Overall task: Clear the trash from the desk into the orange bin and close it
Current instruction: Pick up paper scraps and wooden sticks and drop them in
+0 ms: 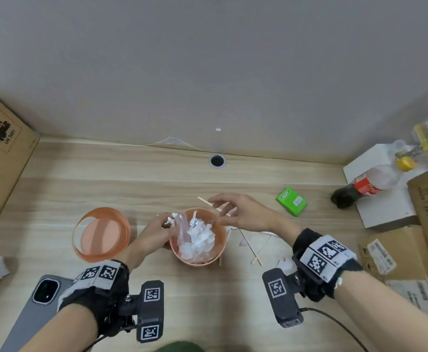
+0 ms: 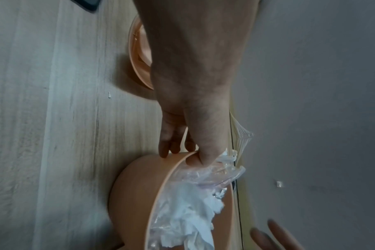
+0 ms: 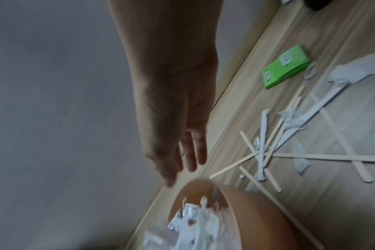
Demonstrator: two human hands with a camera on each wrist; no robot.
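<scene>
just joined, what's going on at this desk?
A person is clearing desk trash. The left hand grips the rim of the orange bin, already stuffed with paper and plastic. The right hand hovers open above it. Wooden sticks and paper scraps still litter the desk; the lid lies off, beside the bin.

You see a table (image 1: 208, 179) of pale wood-grain laminate, smooth and matt. The orange bin (image 1: 215, 255) on it is smooth matt plastic, and so is its lid (image 1: 101, 235) lying to the bin's left. Inside the bin sits crumpled white paper (image 1: 200, 237) with clear, glossy plastic film (image 2: 212, 174) and a bit of shiny foil (image 3: 188, 208). To the bin's right lie thin sticks (image 3: 323, 157) of bare light wood, torn white paper scraps (image 3: 353, 71), and a green box (image 1: 292, 201) of smooth cardboard.
</scene>
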